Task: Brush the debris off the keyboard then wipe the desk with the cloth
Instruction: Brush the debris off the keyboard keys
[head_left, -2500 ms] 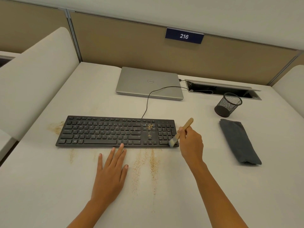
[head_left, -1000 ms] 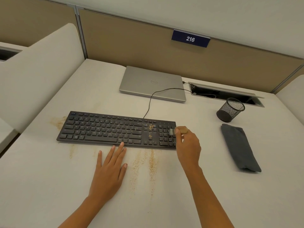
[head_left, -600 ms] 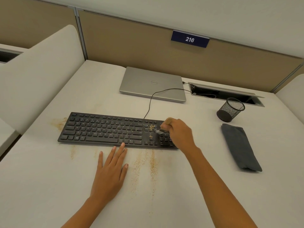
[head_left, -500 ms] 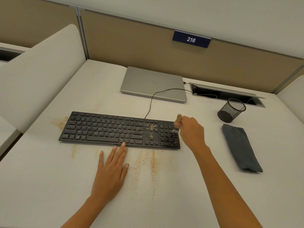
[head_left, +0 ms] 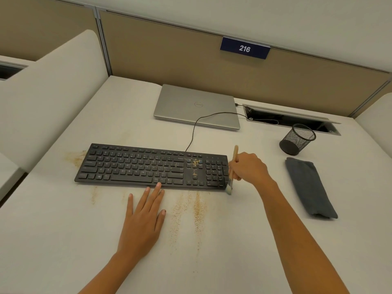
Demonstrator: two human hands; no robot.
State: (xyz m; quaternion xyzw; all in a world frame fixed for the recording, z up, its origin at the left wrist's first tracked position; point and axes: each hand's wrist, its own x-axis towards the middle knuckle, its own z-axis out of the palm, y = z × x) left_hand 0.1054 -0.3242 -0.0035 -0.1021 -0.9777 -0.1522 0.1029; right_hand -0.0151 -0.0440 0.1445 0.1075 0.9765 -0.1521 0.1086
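The right hand (head_left: 248, 168) is gripping the brush (head_left: 234, 158), bristles seemingly touching the front-right corner of the keyboard (head_left: 137, 164); the left hand (head_left: 142, 221) is lying flat, fingertips bracing it. Some crumbs (head_left: 196, 162) are sitting beside the numpad, needing short forward strokes; the cloth (head_left: 307, 187) is lying rightward

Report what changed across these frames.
The right hand, gripping the wooden-handled brush, swept from the black keyboard's number pad toward the person; the bristles now sit at its near right corner. Unchanged: the left hand flat at the keyboard's near edge, tan crumbs on the keys, crumb streaks on the white desk, the folded grey cloth.
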